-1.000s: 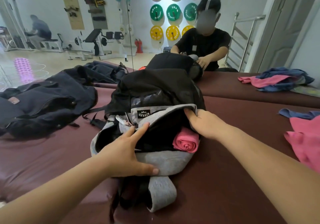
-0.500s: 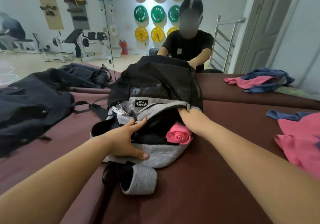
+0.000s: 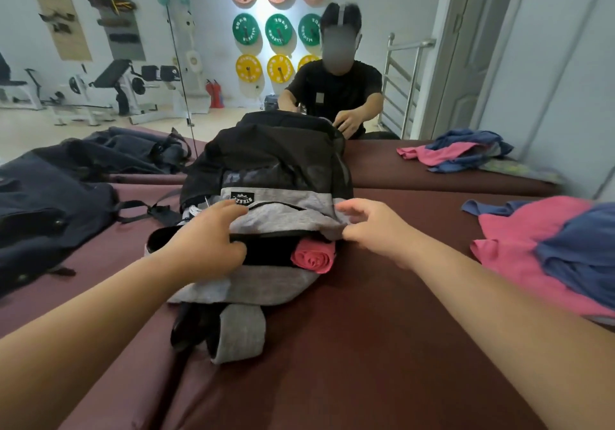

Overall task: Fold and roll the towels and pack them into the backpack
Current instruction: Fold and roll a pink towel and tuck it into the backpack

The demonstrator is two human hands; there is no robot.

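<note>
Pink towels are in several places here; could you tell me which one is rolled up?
The pink towel in the backpack's mouth; the pink cloth at right lies loose, unrolled.

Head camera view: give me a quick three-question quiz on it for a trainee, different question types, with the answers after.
1. True or false: the rolled pink towel sits in the backpack mouth.
2. The loose towels on the bench are: A green and white, B pink and blue, C yellow.
3. Which hand is nearer that rolled towel?
Key: 1 true; 2 B; 3 the right hand.
</note>
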